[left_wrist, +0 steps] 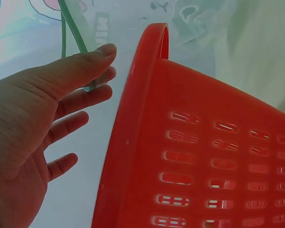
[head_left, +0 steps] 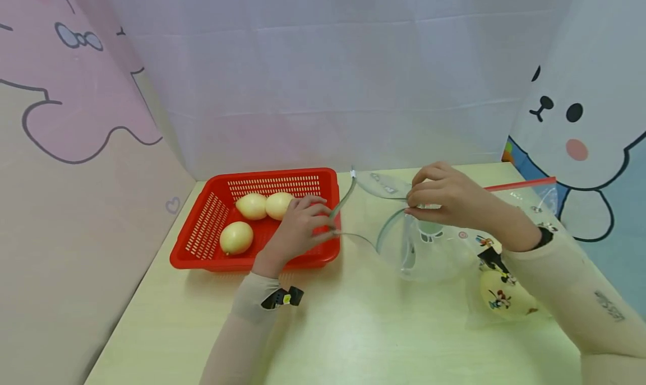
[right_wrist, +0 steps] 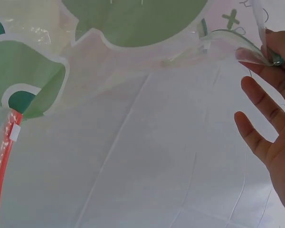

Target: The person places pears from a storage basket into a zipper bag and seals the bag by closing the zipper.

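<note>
Bag point(head_left: 439, 253) is right of the basket point(head_left: 212, 263), its green-edged mouth pinched by the left grip point(head_left: 305, 225) on one side and the right grip point(head_left: 449, 197) on the other (lips look parted), so best pull evenly, steering clear of the basket's rim.

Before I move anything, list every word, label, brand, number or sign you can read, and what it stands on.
"X": a green cross-shaped mark on a pink print.
Right sleeve: dark lettering, too blurred to read surely.
Open clear bag: faint print, too blurred to read.
Left backdrop: a heart outline, no words.
No numbers readable.
</note>
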The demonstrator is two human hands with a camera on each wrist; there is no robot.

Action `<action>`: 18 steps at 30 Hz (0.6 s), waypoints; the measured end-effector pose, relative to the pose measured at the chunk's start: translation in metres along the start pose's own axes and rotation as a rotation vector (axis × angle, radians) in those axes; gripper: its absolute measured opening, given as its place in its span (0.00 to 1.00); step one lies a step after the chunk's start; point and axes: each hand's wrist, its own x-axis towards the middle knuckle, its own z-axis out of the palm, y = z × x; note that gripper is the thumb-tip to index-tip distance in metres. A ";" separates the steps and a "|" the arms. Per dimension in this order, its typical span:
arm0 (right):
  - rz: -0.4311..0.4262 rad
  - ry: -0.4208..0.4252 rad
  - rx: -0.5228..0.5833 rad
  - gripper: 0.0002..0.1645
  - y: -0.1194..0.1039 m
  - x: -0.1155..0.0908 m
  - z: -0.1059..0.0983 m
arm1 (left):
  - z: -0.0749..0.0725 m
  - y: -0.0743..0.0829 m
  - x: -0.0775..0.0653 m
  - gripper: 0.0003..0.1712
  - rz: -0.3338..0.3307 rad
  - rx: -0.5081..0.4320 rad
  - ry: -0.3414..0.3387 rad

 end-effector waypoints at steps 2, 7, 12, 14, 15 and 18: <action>-0.005 0.001 0.007 0.22 0.000 0.002 0.005 | 0.000 0.000 -0.002 0.10 -0.026 -0.003 -0.037; -0.007 0.004 0.012 0.22 -0.001 0.005 0.009 | 0.001 -0.001 -0.004 0.10 -0.058 -0.044 -0.090; 0.007 0.001 0.013 0.22 -0.002 0.006 0.010 | -0.002 -0.003 -0.007 0.16 -0.068 -0.073 -0.090; 0.009 0.000 0.016 0.22 -0.002 0.006 0.009 | -0.006 -0.004 -0.007 0.20 -0.081 -0.077 -0.095; 0.011 0.000 0.018 0.22 -0.002 0.005 0.008 | -0.008 -0.005 -0.008 0.21 -0.090 -0.078 -0.100; 0.014 0.000 0.021 0.22 -0.002 0.005 0.007 | -0.018 -0.009 -0.007 0.23 -0.119 -0.058 -0.133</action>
